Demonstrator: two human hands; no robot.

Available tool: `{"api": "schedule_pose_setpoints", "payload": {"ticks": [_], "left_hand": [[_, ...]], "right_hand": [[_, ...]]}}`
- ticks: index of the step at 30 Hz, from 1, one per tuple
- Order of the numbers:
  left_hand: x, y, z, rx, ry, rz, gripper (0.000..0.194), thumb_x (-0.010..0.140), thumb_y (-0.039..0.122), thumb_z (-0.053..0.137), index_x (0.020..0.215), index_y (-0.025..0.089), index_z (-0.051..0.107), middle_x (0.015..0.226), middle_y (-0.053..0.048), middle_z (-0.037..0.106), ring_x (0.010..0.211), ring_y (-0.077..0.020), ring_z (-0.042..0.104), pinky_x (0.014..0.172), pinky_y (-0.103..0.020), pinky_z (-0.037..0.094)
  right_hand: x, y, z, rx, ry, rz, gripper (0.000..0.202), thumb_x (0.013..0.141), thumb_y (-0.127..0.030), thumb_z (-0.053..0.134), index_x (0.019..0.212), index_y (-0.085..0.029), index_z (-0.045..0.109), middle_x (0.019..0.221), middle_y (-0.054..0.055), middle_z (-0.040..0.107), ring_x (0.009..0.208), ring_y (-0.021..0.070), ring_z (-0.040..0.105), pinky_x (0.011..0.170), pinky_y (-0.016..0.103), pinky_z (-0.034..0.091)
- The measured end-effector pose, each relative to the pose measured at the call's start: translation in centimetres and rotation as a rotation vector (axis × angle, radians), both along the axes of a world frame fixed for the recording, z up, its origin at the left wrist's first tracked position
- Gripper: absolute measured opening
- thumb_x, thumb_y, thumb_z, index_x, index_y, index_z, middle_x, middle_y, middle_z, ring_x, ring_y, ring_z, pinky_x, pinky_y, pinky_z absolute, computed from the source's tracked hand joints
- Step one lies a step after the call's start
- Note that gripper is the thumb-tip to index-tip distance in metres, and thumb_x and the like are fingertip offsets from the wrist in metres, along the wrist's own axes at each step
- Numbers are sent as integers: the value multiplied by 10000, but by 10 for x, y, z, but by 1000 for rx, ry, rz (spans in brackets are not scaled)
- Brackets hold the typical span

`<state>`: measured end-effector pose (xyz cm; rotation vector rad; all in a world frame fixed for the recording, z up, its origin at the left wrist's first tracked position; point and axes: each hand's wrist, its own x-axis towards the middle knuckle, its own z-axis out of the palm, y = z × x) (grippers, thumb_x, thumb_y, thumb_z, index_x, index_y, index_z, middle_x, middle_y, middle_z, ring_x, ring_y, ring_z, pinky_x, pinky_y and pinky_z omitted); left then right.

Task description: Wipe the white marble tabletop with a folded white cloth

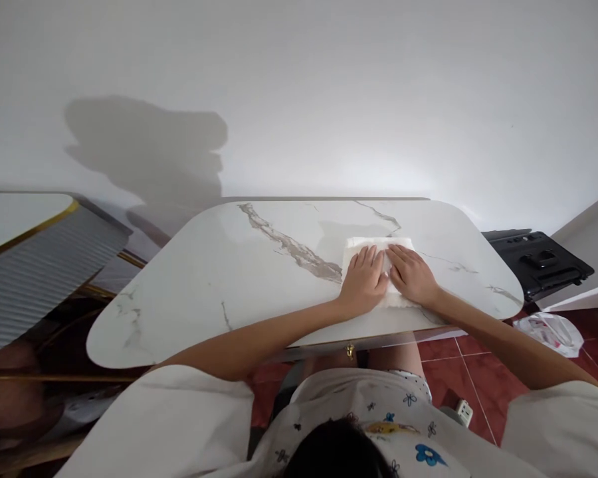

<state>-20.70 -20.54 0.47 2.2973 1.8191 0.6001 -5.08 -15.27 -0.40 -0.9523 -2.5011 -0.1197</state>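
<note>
Dark hair (335, 451) at the bottom edge, nearest the lens; just beyond, a pale shirt (329, 395) printed with small flowers, blue and dark. Head view only. Past the shirt, a white tabletop (204, 285) with rounded corners and grey-brown veining, back edge along a plain wall (329, 79).

White sheet (397, 296) flat on the tabletop, right of centre; perhaps cloth, perhaps paper, too plain to tell from here. Left hand (365, 280) palm down on its left part, fingers slightly apart, thumb out toward the other hand. Right hand (411, 273) palm down on its right part, fingers nearly together, pointing inward. Clamped on nothing, both; laid flat, close beside each other.

Small gold-coloured fitting (349, 350) under the front edge. Off left, grey ribbed furniture (54, 265) with gold trim; on the wall, a broad shadow (149, 146). Off right, black case (541, 263), then a clear plastic bag (551, 334) on red floor tiles (448, 378). White socket block (464, 412) lower down, near the shirt.
</note>
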Motion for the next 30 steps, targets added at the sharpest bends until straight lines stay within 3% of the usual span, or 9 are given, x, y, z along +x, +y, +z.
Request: {"api": "schedule_pose_setpoints", "payload": {"ticks": [4, 9, 17, 25, 30], "left_hand": [[9, -25, 1, -36, -10, -58, 521, 900, 270, 360, 1393, 104, 382, 1517, -161, 313, 1424, -298, 226, 1146, -491, 209], [17, -11, 0, -24, 11, -48, 510, 879, 247, 387, 1373, 124, 409, 1508, -145, 340, 1414, -300, 249, 1142, -483, 214], [21, 67, 3, 42, -37, -16, 455, 870, 250, 382, 1308, 152, 460, 1456, -100, 418, 1376, -251, 307, 1134, -407, 232], [21, 164, 3, 106, -104, 65, 374, 881, 271, 387, 1212, 170, 528, 1352, -101, 514, 1305, -261, 376, 1094, -412, 269], [18, 207, 2, 134, -111, 115, 382, 879, 262, 394, 1222, 158, 526, 1350, -111, 512, 1297, -261, 375, 1105, -408, 249]], "right_hand": [[13, -30, 2, -1, 7, -15, 431, 895, -202, 381, 1266, -64, 551, 1331, 179, 556, 1270, 284, 477, 1044, 462, 409], [19, -22, 3, -12, 43, -27, 415, 871, -194, 405, 1233, -80, 573, 1295, 168, 588, 1239, 276, 510, 1038, 450, 420], [17, 64, 2, -48, 46, -73, 409, 852, -176, 388, 1198, -141, 603, 1287, 113, 603, 1231, 250, 516, 1023, 415, 425], [6, 166, 9, -96, -29, -73, 461, 877, -171, 340, 1274, -154, 574, 1353, 67, 560, 1260, 242, 488, 1042, 402, 396], [-3, 211, 9, -118, 4, -96, 453, 894, -187, 331, 1272, -164, 580, 1355, 53, 559, 1247, 241, 500, 1026, 395, 411]]}}
